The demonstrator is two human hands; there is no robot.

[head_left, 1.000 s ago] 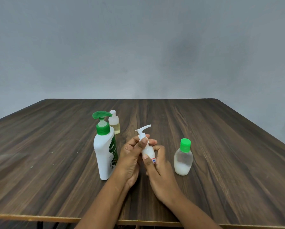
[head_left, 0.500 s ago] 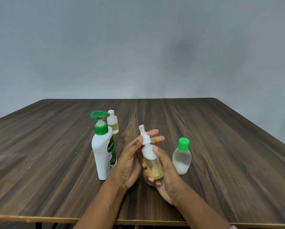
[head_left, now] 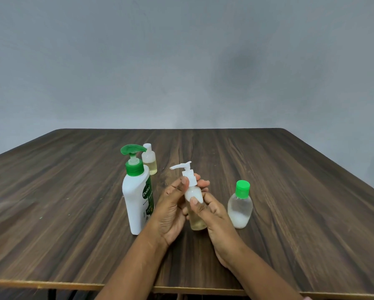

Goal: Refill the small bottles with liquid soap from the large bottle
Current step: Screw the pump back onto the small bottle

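A small clear pump bottle (head_left: 195, 213) with yellowish liquid and a white pump head is held upright above the table. My right hand (head_left: 214, 215) grips its body, thumb on the front. My left hand (head_left: 170, 204) pinches the white pump collar at the top, nozzle pointing left. The large white soap bottle (head_left: 137, 200) with a green pump stands just left of my hands. A small clear bottle with a green cap (head_left: 240, 205) stands to the right, holding a little white liquid. Another small bottle with a white cap (head_left: 149, 162) and yellow liquid stands behind the large one.
The dark wooden table (head_left: 290, 191) stretches wide on both sides, its front edge close to me. A plain grey wall rises behind it.
The pump bottle has been raised upright and its nozzle has turned to point left. My left hand's fingers, spread half a second ago, now pinch the pump collar.
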